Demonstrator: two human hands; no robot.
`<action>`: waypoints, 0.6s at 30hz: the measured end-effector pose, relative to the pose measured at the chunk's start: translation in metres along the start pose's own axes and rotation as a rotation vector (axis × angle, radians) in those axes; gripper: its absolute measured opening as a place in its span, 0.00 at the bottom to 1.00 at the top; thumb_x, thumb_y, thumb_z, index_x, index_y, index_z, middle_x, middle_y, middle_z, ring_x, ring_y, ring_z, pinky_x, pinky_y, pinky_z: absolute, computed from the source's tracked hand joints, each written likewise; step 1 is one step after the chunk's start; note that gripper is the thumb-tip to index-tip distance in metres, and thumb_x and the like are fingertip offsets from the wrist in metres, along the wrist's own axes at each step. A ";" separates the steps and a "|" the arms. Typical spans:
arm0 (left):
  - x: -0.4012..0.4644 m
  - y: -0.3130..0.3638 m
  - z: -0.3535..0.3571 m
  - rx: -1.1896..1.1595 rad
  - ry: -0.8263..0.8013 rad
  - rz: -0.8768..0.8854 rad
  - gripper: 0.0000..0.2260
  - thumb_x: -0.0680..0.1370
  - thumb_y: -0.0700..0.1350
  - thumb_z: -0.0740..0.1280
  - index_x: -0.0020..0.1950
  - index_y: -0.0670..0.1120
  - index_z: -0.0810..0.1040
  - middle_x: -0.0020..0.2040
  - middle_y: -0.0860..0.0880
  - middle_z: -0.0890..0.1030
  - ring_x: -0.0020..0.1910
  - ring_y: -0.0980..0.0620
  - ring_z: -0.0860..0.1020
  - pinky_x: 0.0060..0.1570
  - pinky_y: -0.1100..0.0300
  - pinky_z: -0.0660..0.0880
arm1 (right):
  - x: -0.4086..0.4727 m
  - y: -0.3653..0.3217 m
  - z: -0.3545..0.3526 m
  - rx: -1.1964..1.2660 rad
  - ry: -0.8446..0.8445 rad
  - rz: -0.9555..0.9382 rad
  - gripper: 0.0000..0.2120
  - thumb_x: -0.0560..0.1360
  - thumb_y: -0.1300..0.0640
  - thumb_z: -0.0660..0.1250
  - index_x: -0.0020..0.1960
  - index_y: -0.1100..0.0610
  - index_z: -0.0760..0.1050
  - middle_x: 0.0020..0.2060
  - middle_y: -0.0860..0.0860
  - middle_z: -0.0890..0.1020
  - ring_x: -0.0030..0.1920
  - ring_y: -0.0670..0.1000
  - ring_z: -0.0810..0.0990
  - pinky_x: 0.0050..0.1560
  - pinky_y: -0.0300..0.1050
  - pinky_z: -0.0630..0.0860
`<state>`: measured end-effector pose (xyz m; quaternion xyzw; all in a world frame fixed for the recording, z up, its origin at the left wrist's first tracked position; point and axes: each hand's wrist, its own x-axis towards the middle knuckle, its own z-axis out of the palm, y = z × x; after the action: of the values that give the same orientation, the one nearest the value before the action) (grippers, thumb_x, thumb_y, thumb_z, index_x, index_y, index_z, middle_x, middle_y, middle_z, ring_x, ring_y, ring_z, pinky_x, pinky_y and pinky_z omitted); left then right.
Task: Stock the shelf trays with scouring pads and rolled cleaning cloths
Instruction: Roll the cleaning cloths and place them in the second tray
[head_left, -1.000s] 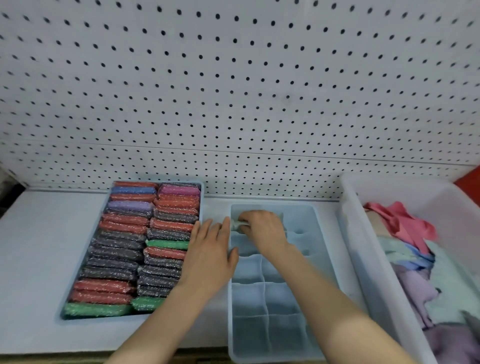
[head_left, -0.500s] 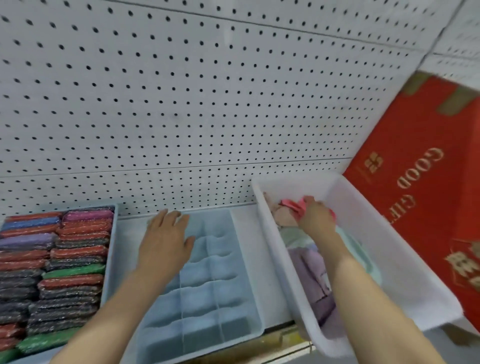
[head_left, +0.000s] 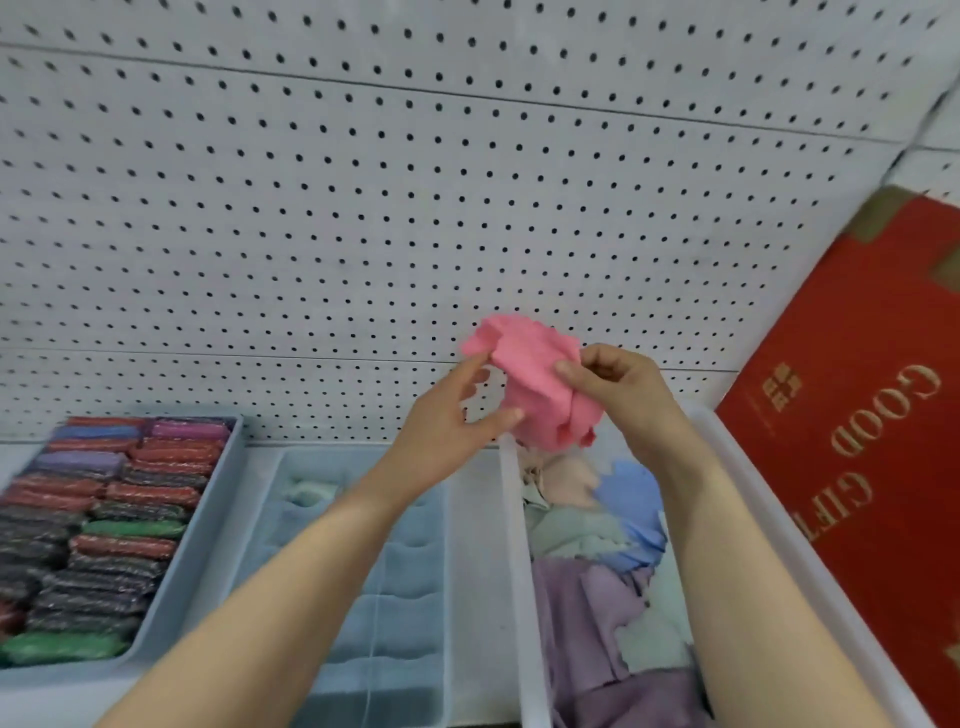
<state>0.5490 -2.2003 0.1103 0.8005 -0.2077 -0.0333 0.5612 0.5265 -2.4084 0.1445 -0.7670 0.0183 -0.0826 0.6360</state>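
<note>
— While raised before the white pegboard wall (head_left: 363, 208), where sits the crumpled pink cleaning cloth (head_left: 537, 384)?
— Above the far end of the clear plastic bin (head_left: 519, 571) of pastel cloths (head_left: 597, 597), pinched between thumb and fingers of the right hand (head_left: 618, 395).
— And the left hand (head_left: 452, 415)?
— Pinching its left edge, fingers loosely spread.
— Nearby?
— Divided pale blue tray (head_left: 363, 597); tray of scouring pads (head_left: 104, 519).

The white shelf (head_left: 21, 454) carries three containers. A tray of scouring pads (head_left: 208, 561) stands left, a divided tray (head_left: 462, 571) in the middle, a clear bin of cloths (head_left: 769, 530) right.
</note>
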 end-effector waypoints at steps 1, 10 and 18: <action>0.005 0.008 -0.001 -0.098 0.007 -0.003 0.26 0.73 0.51 0.75 0.68 0.56 0.71 0.60 0.58 0.78 0.58 0.63 0.76 0.55 0.68 0.73 | 0.000 -0.009 0.006 0.033 -0.076 -0.030 0.10 0.74 0.59 0.72 0.43 0.68 0.77 0.31 0.54 0.77 0.29 0.48 0.72 0.29 0.39 0.69; 0.007 0.013 -0.085 -0.033 0.060 0.091 0.13 0.78 0.45 0.68 0.34 0.48 0.75 0.31 0.56 0.71 0.32 0.57 0.67 0.35 0.62 0.64 | 0.003 -0.037 0.073 -0.149 -0.284 -0.056 0.20 0.73 0.52 0.74 0.63 0.44 0.74 0.58 0.46 0.79 0.55 0.44 0.80 0.53 0.40 0.78; -0.005 0.014 -0.188 0.121 -0.129 0.071 0.07 0.73 0.50 0.75 0.49 0.51 0.83 0.47 0.48 0.82 0.39 0.53 0.78 0.44 0.60 0.74 | 0.018 -0.069 0.148 0.048 -0.152 -0.056 0.06 0.72 0.60 0.74 0.43 0.60 0.79 0.34 0.50 0.81 0.36 0.47 0.78 0.38 0.40 0.75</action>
<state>0.5939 -2.0363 0.1910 0.8213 -0.2734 -0.0524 0.4980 0.5609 -2.2533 0.1876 -0.7559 -0.0536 -0.0425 0.6512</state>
